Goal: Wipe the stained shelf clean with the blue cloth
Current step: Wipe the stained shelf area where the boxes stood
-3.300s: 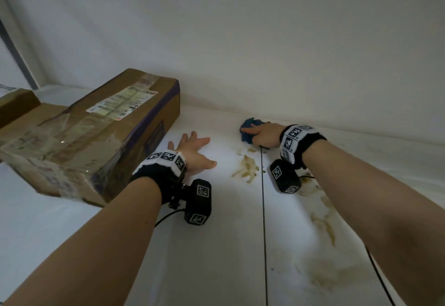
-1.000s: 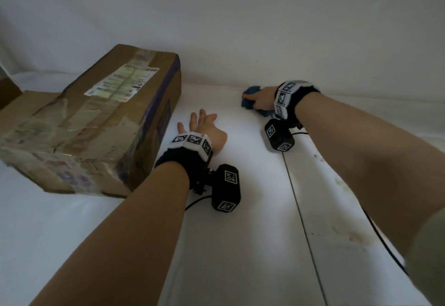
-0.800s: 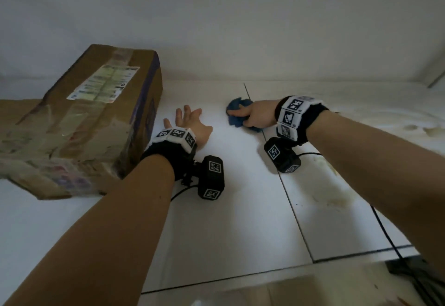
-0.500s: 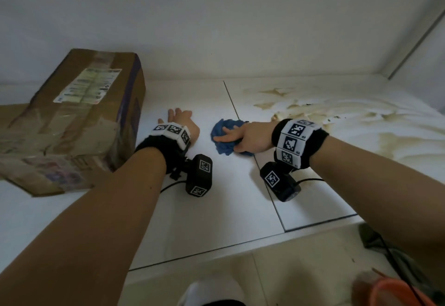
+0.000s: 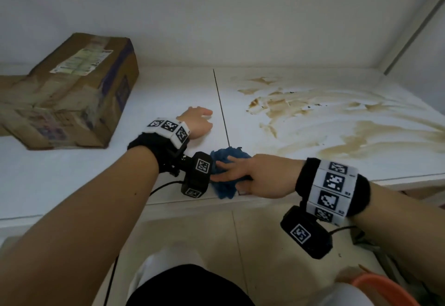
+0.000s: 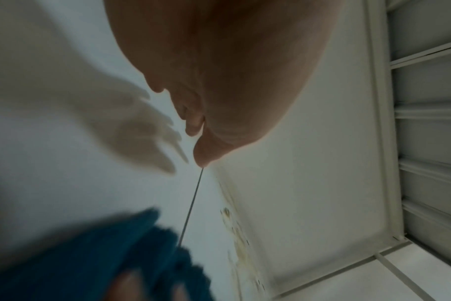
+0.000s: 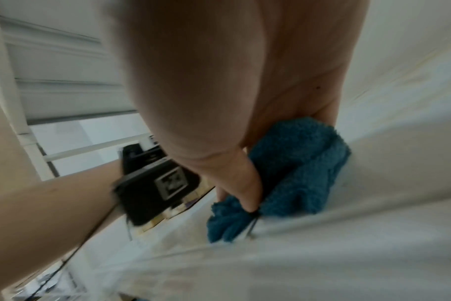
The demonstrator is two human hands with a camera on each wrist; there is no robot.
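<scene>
The blue cloth (image 5: 227,158) lies bunched on the white shelf (image 5: 168,93), close to its front edge at the panel seam. My right hand (image 5: 243,173) lies on top of it, thumb dug into the pile in the right wrist view (image 7: 247,183), and holds the blue cloth (image 7: 296,163) bunched under the palm. Left of the seam and farther back, my left hand (image 5: 198,121) rests palm down on the shelf and holds nothing. Brown smeared stains (image 5: 313,117) cover the right panel. The cloth (image 6: 103,254) shows blurred in the left wrist view.
A taped cardboard box (image 5: 72,93) stands on the shelf at the left, close to my left hand. The back wall and a right side wall (image 5: 421,28) enclose the shelf. Below the shelf edge lie a tiled floor and an orange rim (image 5: 385,289).
My right hand has dragged the cloth from the back wall forward to the front edge. The left panel's stains from 3.3 s ago are gone. The left hand stayed flat on the shelf.
</scene>
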